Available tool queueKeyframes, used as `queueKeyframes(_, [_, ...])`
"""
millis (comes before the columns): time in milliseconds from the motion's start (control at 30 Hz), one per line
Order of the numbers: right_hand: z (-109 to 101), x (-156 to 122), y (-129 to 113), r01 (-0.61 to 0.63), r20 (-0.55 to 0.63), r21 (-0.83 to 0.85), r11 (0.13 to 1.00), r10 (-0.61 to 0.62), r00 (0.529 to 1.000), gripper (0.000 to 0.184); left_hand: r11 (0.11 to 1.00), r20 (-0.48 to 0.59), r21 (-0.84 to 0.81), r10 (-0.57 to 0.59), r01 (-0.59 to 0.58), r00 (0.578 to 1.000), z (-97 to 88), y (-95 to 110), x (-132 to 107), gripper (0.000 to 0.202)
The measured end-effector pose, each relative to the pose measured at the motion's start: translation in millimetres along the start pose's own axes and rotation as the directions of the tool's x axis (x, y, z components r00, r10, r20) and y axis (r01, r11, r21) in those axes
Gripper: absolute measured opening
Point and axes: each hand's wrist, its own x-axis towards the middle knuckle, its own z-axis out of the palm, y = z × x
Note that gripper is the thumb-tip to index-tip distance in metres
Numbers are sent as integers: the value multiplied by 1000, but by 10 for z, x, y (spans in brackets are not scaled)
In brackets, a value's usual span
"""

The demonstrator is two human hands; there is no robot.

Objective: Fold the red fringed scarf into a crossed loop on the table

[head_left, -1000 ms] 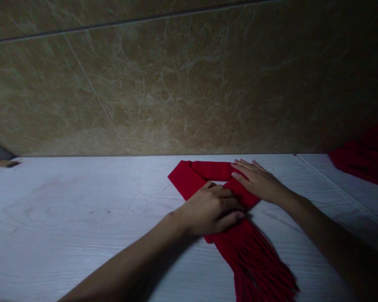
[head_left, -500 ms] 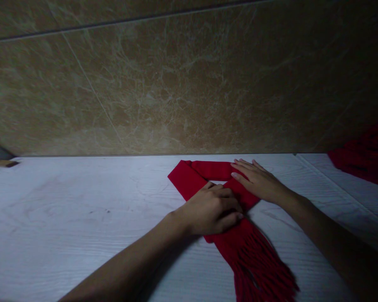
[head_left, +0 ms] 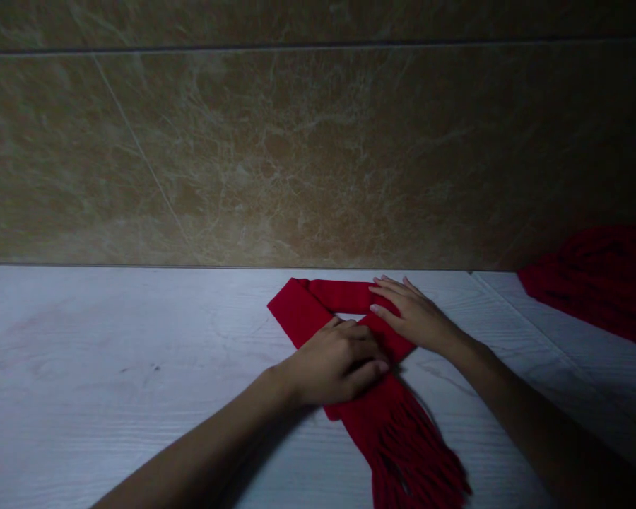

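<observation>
A red scarf [head_left: 303, 311] lies folded in a loop on the white table [head_left: 111, 367], its fringed end [head_left: 413, 459] trailing toward me. My left hand [head_left: 339, 362] presses down on the crossing of the folds, fingers curled and lying on the cloth. My right hand [head_left: 410, 314] rests flat on the far right part of the loop, fingers stretched out and together.
A brown marbled wall [head_left: 297, 155] rises right behind the table. More red cloth [head_left: 598, 283] is heaped at the right edge on a second white surface. A seam [head_left: 514, 314] runs between the two table tops.
The view has shifted a little, so scarf and hands sit slightly left and lower. Both hands keep their places on the scarf.
</observation>
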Motion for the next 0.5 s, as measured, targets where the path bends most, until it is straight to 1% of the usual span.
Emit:
queueKeyframes(67, [13, -3, 8, 1, 0, 9, 1000, -1, 1000, 44, 997, -25, -72, -20, 19, 999, 16, -19, 7, 27])
queueKeyframes(167, [-17, 4, -8, 18, -19, 24, 1000, -17, 1000, 40, 969, -51, -242, -64, 49, 997, 16, -44, 19, 34])
queueKeyframes(200, [-43, 10, -26, 35, -38, 32, 999, -34, 999, 37, 952, -76, -300, -82, 56, 994, 1, -53, 21, 34])
queueKeyframes(267, [-116, 24, -84, 86, -94, 66, 994, -79, 992, 29, 925, -170, -375, -136, 63, 976, -57, -79, 18, 33])
queueKeyframes(333, [-199, 37, -156, 139, -147, 119, 983, -121, 982, 23, 921, -284, -379, -206, 88, 936, -137, -120, 2, 31])
queueKeyframes(400, [-262, 42, -219, 165, -164, 158, 973, -139, 977, 21, 932, -354, -336, -260, 138, 898, -205, -168, -23, 30])
queueKeyframes(433, [-278, 42, -240, 168, -162, 165, 972, -141, 977, 20, 942, -361, -296, -264, 159, 894, -224, -189, -37, 30])
queueKeyframes(467, [-282, 40, -252, 167, -155, 163, 972, -142, 978, 19, 956, -349, -240, -246, 168, 904, -232, -204, -49, 29])
queueKeyframes(500, [-276, 36, -255, 163, -147, 158, 974, -140, 979, 19, 972, -317, -173, -210, 162, 925, -227, -212, -59, 28])
